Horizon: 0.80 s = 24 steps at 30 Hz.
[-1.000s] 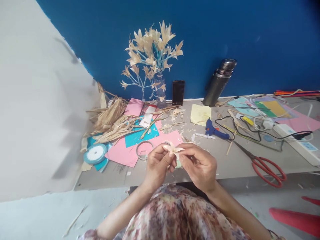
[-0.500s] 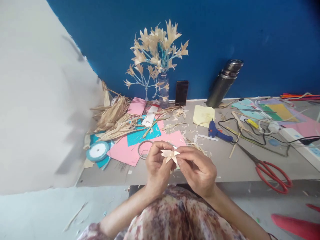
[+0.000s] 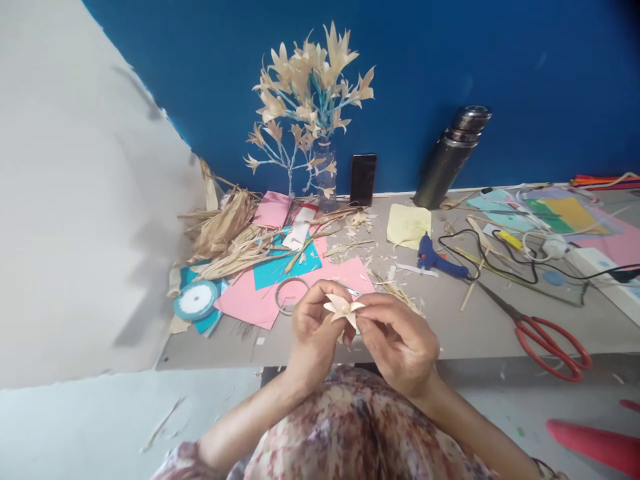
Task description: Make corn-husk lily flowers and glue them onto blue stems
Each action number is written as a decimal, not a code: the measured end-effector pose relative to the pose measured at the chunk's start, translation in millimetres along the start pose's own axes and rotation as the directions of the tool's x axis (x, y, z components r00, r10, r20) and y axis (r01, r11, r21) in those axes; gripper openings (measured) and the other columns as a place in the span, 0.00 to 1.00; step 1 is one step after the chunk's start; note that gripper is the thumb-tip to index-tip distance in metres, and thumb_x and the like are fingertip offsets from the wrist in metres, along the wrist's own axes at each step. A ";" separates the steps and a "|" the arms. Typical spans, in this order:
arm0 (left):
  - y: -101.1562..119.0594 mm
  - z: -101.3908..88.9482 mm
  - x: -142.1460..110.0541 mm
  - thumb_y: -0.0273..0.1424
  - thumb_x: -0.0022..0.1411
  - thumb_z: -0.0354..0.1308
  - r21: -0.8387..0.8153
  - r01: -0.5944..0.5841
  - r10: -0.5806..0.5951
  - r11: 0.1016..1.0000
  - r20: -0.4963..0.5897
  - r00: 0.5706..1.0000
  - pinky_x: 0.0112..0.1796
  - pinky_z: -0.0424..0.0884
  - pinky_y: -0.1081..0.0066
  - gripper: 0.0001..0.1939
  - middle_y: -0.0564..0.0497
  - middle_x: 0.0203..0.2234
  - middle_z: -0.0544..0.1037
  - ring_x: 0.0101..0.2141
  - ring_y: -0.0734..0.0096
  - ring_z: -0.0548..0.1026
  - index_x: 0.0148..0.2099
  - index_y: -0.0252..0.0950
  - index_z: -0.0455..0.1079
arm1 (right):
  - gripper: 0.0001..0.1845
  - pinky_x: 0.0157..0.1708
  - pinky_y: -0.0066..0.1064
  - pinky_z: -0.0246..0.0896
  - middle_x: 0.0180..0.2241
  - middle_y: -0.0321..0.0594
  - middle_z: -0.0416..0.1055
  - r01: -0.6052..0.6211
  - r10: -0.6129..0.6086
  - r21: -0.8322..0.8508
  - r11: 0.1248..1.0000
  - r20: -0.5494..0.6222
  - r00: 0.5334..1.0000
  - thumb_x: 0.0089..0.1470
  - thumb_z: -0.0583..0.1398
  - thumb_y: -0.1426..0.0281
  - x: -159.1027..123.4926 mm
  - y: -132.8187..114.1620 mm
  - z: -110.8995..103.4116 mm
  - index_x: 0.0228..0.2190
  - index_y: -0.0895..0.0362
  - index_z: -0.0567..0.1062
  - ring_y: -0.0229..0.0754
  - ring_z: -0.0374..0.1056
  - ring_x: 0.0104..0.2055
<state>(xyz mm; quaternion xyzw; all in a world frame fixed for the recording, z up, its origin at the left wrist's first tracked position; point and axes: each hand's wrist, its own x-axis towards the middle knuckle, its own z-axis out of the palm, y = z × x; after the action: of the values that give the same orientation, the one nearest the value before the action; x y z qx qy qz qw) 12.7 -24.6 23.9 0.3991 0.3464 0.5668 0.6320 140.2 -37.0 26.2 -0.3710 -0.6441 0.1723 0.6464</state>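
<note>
A small cream flower [image 3: 342, 308] with pointed petals, which looks made of dried husk, is held between both hands above the table's front edge. My left hand [image 3: 315, 330] is closed around its base from the left, the stem end hidden by the fingers. From the right, the thumb and fingertips of my right hand [image 3: 400, 337] pinch one of its petals. Just behind my left hand lies a tape ring [image 3: 291, 295] on pink paper [image 3: 250, 303]. Similar flowers [image 3: 305, 73] on blue-wrapped stems stand in a clear bottle [image 3: 326, 175] by the wall.
Dried husks [image 3: 225, 227] and a ribbon spool [image 3: 196, 301] lie to the left. A phone [image 3: 363, 180] and a flask [image 3: 453, 157] lean on the blue wall. On the right are a blue glue gun [image 3: 440, 261], red-handled scissors [image 3: 553, 343] over the edge, cables and a power strip [image 3: 600, 277].
The view has shifted slightly. The flower has turned a little in my fingers, its petals showing wider; both hands keep their hold.
</note>
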 end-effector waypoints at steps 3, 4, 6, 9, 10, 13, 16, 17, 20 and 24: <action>0.1 2.1 1.7 0.22 0.53 0.63 0.026 0.042 -0.041 0.999 -0.012 0.999 0.20 0.65 0.77 0.08 0.57 0.27 0.73 0.18 0.80 0.68 0.35 0.37 0.70 | 0.09 0.36 0.32 0.74 0.32 0.41 0.80 -0.131 0.133 0.081 0.988 -0.020 0.991 0.58 0.62 0.78 -1.6 4.5 -2.4 0.32 0.53 0.79 0.43 0.78 0.36; 0.2 3.0 2.5 0.23 0.54 0.64 0.026 0.060 -0.060 0.998 -0.010 0.998 0.20 0.65 0.77 0.07 0.57 0.26 0.73 0.18 0.80 0.68 0.35 0.37 0.70 | 0.08 0.35 0.32 0.74 0.32 0.41 0.80 -0.192 0.196 0.117 0.974 -0.020 0.980 0.58 0.62 0.77 -3.2 7.3 -3.5 0.31 0.54 0.79 0.43 0.77 0.36; -0.2 5.2 4.3 0.27 0.56 0.65 0.023 0.098 -0.098 0.995 0.011 0.995 0.20 0.65 0.78 0.07 0.57 0.21 0.72 0.18 0.79 0.68 0.37 0.36 0.70 | 0.07 0.31 0.29 0.72 0.34 0.41 0.80 -0.325 0.333 0.204 0.923 -0.004 0.943 0.59 0.62 0.74 -6.9 13.9 -5.7 0.30 0.54 0.79 0.42 0.76 0.35; -1.8 8.4 7.0 0.33 0.56 0.69 0.071 0.110 -0.111 0.991 0.011 0.994 0.18 0.64 0.78 0.11 0.57 0.18 0.72 0.17 0.78 0.67 0.39 0.36 0.71 | 0.06 0.23 0.25 0.67 0.35 0.41 0.79 -0.475 0.491 0.338 0.813 0.042 0.870 0.59 0.64 0.70 -11.3 21.9 -8.5 0.29 0.55 0.79 0.37 0.73 0.29; -2.4 9.5 7.6 0.34 0.55 0.70 0.107 0.095 -0.094 0.990 -0.012 0.995 0.18 0.64 0.78 0.13 0.56 0.19 0.73 0.17 0.78 0.67 0.39 0.36 0.72 | 0.07 0.21 0.24 0.66 0.35 0.40 0.79 -0.495 0.514 0.369 0.787 0.053 0.856 0.59 0.64 0.69 -12.0 23.3 -9.2 0.29 0.56 0.79 0.36 0.72 0.27; -3.0 11.7 8.1 0.33 0.53 0.72 0.233 0.017 0.000 0.972 -0.072 0.997 0.17 0.65 0.79 0.11 0.55 0.21 0.75 0.17 0.78 0.68 0.37 0.35 0.75 | 0.07 0.20 0.23 0.64 0.34 0.40 0.78 -0.495 0.520 0.390 0.776 0.048 0.853 0.59 0.64 0.69 -12.1 23.0 -11.8 0.29 0.56 0.79 0.34 0.70 0.25; -1.9 12.1 6.3 0.31 0.53 0.72 0.306 -0.102 0.125 0.946 -0.056 0.990 0.17 0.67 0.78 0.07 0.52 0.26 0.75 0.18 0.79 0.69 0.33 0.35 0.78 | 0.07 0.24 0.26 0.68 0.34 0.42 0.79 -0.448 0.464 0.324 0.834 0.031 0.885 0.59 0.64 0.70 -10.9 19.2 -15.1 0.29 0.56 0.79 0.38 0.73 0.29; -1.4 11.7 5.4 0.30 0.53 0.72 0.316 -0.138 0.161 0.939 -0.049 0.986 0.18 0.67 0.77 0.06 0.52 0.28 0.76 0.19 0.79 0.69 0.33 0.35 0.79 | 0.06 0.26 0.27 0.69 0.34 0.42 0.79 -0.423 0.434 0.294 0.857 0.030 0.900 0.59 0.63 0.70 -10.6 17.9 -16.2 0.30 0.56 0.79 0.39 0.74 0.31; -0.7 9.3 2.6 0.28 0.53 0.72 0.312 -0.203 0.224 0.928 -0.032 0.974 0.18 0.67 0.77 0.04 0.51 0.31 0.75 0.20 0.79 0.69 0.32 0.37 0.80 | 0.05 0.32 0.30 0.71 0.35 0.43 0.79 -0.315 0.316 0.201 0.927 0.032 0.948 0.59 0.63 0.72 -9.2 14.8 -18.8 0.31 0.55 0.79 0.42 0.75 0.36; -1.5 4.2 0.6 0.28 0.54 0.71 0.274 -0.233 0.248 0.933 -0.023 0.968 0.18 0.65 0.78 0.03 0.51 0.31 0.75 0.20 0.80 0.69 0.32 0.38 0.81 | 0.05 0.36 0.34 0.72 0.34 0.42 0.80 -0.174 0.170 0.122 0.977 0.044 0.984 0.59 0.63 0.74 -5.6 11.8 -20.6 0.31 0.54 0.78 0.43 0.76 0.36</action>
<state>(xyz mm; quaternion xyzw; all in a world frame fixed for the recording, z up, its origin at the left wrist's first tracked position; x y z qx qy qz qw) 17.2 -24.5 24.4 0.5045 0.3866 0.5986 0.4875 162.5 -38.3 16.2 -0.3810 -0.6080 0.2739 0.6405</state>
